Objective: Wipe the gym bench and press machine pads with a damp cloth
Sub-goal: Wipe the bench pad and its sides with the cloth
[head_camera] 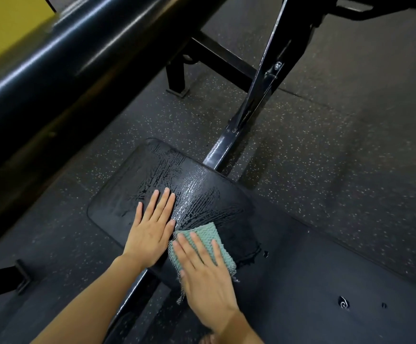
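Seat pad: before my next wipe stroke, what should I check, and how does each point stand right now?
1. Cloth flat under the right hand: ok.
2. Left hand flat on the seat pad, beside the cloth: ok.
3. Far half of the pad shows wet streaks: ok.
4. Pad's left strip wiped: cannot tell.
5. Cloth's near end hangs off the pad's edge: not ok.
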### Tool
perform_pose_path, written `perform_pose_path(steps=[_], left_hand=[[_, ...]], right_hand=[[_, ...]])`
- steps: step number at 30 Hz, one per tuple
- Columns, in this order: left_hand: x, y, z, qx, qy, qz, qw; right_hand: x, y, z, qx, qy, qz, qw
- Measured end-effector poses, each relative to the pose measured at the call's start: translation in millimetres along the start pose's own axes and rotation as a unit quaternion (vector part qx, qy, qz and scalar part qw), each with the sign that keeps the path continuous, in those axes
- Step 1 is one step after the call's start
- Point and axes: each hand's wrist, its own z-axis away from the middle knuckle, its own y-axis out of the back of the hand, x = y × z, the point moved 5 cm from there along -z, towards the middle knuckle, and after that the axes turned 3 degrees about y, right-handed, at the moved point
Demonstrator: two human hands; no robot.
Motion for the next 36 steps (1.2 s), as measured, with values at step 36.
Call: perform_pose_path(steps=[36], left_hand=[[73, 0, -18, -0.02, -0.1, 0.012, 0.995]], right_hand=[[130, 26, 41, 0.138, -0.327, -0.029, 0.935]])
